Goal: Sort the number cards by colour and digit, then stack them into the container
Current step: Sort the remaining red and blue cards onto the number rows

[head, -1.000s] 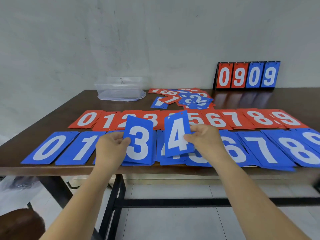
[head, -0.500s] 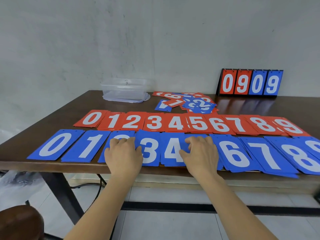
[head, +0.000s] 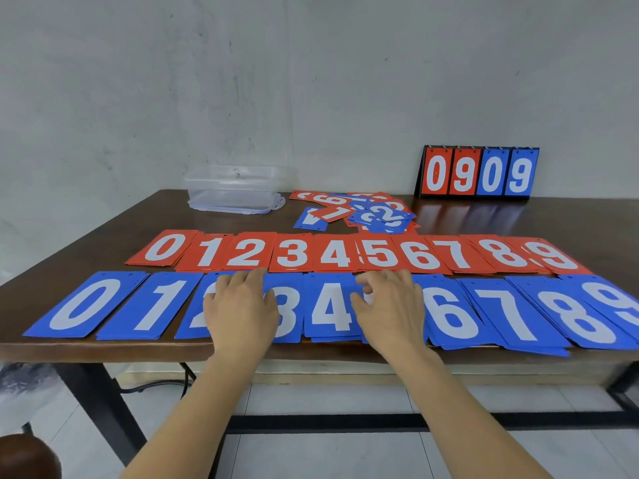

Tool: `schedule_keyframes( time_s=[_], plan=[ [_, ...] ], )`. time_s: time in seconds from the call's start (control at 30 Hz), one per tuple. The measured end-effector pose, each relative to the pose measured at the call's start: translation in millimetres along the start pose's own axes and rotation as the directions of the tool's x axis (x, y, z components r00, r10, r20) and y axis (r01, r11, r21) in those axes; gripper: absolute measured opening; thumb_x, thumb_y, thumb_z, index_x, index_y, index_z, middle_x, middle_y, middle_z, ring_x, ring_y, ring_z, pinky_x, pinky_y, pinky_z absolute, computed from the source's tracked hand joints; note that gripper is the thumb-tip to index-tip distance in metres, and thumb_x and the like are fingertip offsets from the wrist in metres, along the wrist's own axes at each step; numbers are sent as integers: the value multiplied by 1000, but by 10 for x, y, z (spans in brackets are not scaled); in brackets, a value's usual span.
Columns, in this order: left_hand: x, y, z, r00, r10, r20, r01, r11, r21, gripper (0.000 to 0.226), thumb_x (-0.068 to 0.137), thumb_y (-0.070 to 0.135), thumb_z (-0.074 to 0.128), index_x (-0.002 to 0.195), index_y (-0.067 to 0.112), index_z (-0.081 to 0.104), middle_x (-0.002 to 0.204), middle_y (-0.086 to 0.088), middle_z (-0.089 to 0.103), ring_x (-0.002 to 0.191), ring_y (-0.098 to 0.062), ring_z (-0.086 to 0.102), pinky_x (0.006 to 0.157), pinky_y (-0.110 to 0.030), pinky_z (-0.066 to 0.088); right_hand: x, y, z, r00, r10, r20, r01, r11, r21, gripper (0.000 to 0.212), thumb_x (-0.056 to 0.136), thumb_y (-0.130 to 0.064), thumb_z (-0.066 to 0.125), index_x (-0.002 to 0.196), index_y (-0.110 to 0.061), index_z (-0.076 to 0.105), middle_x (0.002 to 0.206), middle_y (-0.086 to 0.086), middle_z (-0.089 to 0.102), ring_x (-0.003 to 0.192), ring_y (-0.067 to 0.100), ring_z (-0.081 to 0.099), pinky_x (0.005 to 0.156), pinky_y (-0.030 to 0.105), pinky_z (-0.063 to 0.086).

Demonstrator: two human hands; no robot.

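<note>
Sorting is judged to be the step in hand. At the near edge of the table (head: 103,350) the blue row (head: 328,316), piles 0 to 9, is laid; the left hand (head: 242,312) is rested flat on its piles 2 and 3, fingers extended, nothing gripped; the right hand (head: 390,312) is rested on its pile 5, fingers loosely bent, nothing seen held. Just beyond the blue row the red row (head: 294,254) is laid; further beyond, an unsorted heap (head: 377,212) is seen; farthest, beyond and left, the clear container (head: 235,188) is placed, no cards seen inside. Next, a reach over both rows to the heap is called for.
</note>
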State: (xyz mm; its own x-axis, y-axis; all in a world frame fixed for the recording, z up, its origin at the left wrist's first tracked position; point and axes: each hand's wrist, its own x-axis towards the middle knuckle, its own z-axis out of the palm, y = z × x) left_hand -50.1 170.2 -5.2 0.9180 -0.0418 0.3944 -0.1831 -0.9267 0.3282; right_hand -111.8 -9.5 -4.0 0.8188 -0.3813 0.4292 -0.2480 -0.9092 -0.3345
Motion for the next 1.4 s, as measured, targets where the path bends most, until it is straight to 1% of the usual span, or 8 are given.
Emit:
schedule_keyframes(
  time_s=[0.23,0.33,0.47,0.6,0.8,1.07,1.23,1.4],
  plan=[
    [431,599,-22,987,160,-29,-161,986,-42,40,98,34,49,137,24,50,126,2,61,120,-19,50,99,-37,37,530,400,-273,996,22,-82,-30,995,-100,30,94,-37,57,121,-25,61,116,-5,63,114,17,46,93,32,36],
    [729,881,50,982,187,-22,-188,981,-45,38,98,33,49,134,23,52,121,2,62,116,-19,52,96,-37,38,836,628,-367,994,56,-95,-70,986,-149,31,93,-37,58,121,-23,61,116,-2,63,112,18,47,89,31,38],
    [1146,1214,267,977,215,9,-214,973,-88,35,96,33,51,129,23,56,118,2,64,114,-20,54,95,-39,38,1292,970,-403,991,99,-92,-116,973,-198,31,93,-39,57,118,-22,62,115,0,64,113,20,49,92,34,39],
    [1554,1502,591,977,198,86,-192,979,-68,32,95,33,52,124,20,59,118,1,65,114,-21,55,95,-39,37,1773,1322,-336,989,133,-66,-142,974,-174,29,93,-37,58,117,-22,63,112,-1,65,112,20,49,91,34,38],
    [2079,1797,1150,974,109,201,-99,993,-60,39,96,37,53,132,23,54,128,1,61,120,-21,53,102,-41,36,2510,1734,-45,980,193,35,-185,968,-173,27,94,-42,56,109,-22,63,108,-1,65,110,20,50,89,34,38],
    [2445,1952,1616,958,27,286,-12,998,-55,46,94,42,56,134,21,52,129,0,61,116,-19,57,102,-40,44,3138,1749,576,957,203,206,-178,975,-133,63,76,-76,55,101,-19,62,107,-1,64,108,20,52,88,36,41],
    [2535,2014,1831,926,-9,378,-25,996,83,74,70,84,53,109,21,61,113,-1,61,110,-21,54,100,-43,43,3257,1696,837,920,247,305,-191,960,-204,94,67,-87,51,130,-17,52,133,7,49,126,26,41,101,39,36],
    [2575,2077,1938,913,-7,408,-32,996,87,91,62,87,57,131,27,51,137,-5,47,133,-28,36,109,-48,28,3287,1749,944,919,265,292,-210,956,-206,84,71,-81,55,129,-21,51,133,7,43,123,25,39,99,37,35]
  ],
)
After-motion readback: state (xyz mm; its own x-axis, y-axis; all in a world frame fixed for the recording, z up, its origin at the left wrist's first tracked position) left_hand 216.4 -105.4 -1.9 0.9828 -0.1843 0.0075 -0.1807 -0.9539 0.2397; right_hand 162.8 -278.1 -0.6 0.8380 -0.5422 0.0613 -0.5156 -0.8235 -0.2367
